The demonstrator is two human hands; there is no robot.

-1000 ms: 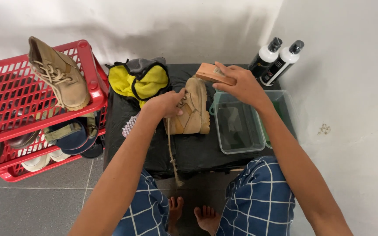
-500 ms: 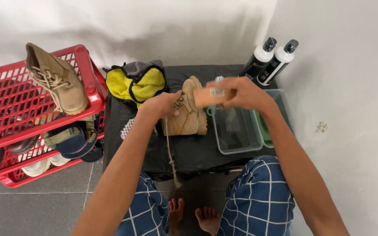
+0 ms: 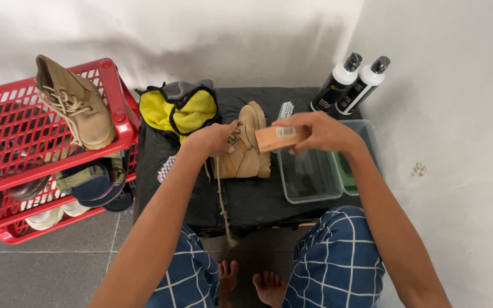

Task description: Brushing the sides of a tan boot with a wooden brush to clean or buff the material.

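Slippage is the likely trouble: the left hand (image 3: 215, 140) only pinches the tan suede boot (image 3: 246, 145) at its laced collar, so a firm stroke could tip it sideways. Just right of that hand, the right hand (image 3: 320, 132) is closed round a wooden brush (image 3: 278, 137), touching the boot's side. Boot stands upright on the black-covered counter (image 3: 258, 199), its lace dangling over the edge.
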